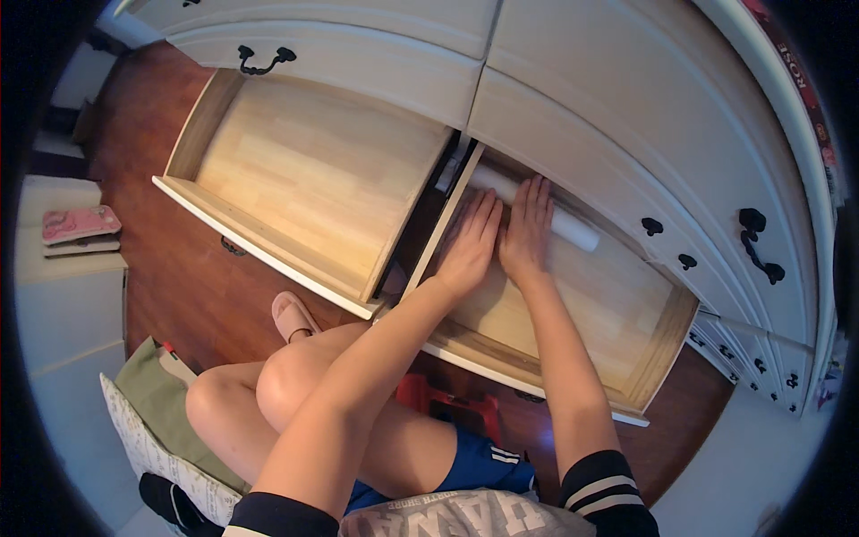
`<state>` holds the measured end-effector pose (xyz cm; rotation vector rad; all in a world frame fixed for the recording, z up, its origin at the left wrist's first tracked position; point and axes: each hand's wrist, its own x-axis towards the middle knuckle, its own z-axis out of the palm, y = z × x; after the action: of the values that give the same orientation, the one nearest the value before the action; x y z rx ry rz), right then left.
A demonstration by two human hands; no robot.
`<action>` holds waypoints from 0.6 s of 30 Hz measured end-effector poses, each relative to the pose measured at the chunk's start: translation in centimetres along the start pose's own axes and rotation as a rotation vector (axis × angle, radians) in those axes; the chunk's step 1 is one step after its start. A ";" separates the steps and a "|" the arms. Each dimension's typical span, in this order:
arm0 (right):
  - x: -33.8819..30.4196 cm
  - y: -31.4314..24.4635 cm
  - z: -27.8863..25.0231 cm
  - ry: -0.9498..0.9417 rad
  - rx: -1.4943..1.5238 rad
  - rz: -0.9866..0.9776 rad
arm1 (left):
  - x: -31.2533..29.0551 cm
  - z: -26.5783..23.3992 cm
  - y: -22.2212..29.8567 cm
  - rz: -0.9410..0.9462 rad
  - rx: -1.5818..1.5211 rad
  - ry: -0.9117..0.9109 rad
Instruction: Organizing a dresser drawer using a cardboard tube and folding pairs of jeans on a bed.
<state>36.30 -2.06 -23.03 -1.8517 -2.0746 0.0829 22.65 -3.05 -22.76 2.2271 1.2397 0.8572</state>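
A white roll (575,230), like rolled-up liner or paper, lies at the back of the open right drawer (599,309). My left hand (472,240) reaches in with its fingers stretched out, their tips at the roll's left part. Beside it, my right hand (526,234) lies palm down, straight fingers across the middle of the roll. Both hands are open, not wrapped around it. The roll's right end shows past my right hand. My hands hide part of the roll, and the drawer front above overhangs its back edge.
A second pulled-out wooden drawer (322,170) stands to the left, its bottom bare. White dresser fronts with black handles (267,60) rise behind. A red plastic stool (452,400) is under the right drawer. At the left are a pink item (80,224) and a green cushion (157,389).
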 end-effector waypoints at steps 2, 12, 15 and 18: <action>-0.1 0.4 0.1 0.007 0.034 -0.017 | 0.4 0.6 -0.4 -0.018 -0.030 -0.007; -2.7 0.3 -0.4 -0.040 0.069 -0.177 | -0.5 1.1 -1.4 -0.020 0.058 -0.042; -2.7 -0.7 -0.4 -0.076 0.040 -0.124 | -0.5 1.0 -1.1 -0.060 -0.063 0.019; -2.0 -0.8 -0.2 -0.064 0.019 -0.103 | -1.0 0.9 -1.2 -0.085 -0.027 0.018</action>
<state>35.79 -4.14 -23.09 -1.7490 -2.2010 0.1363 22.21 -3.41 -24.44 2.1342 1.3131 0.8580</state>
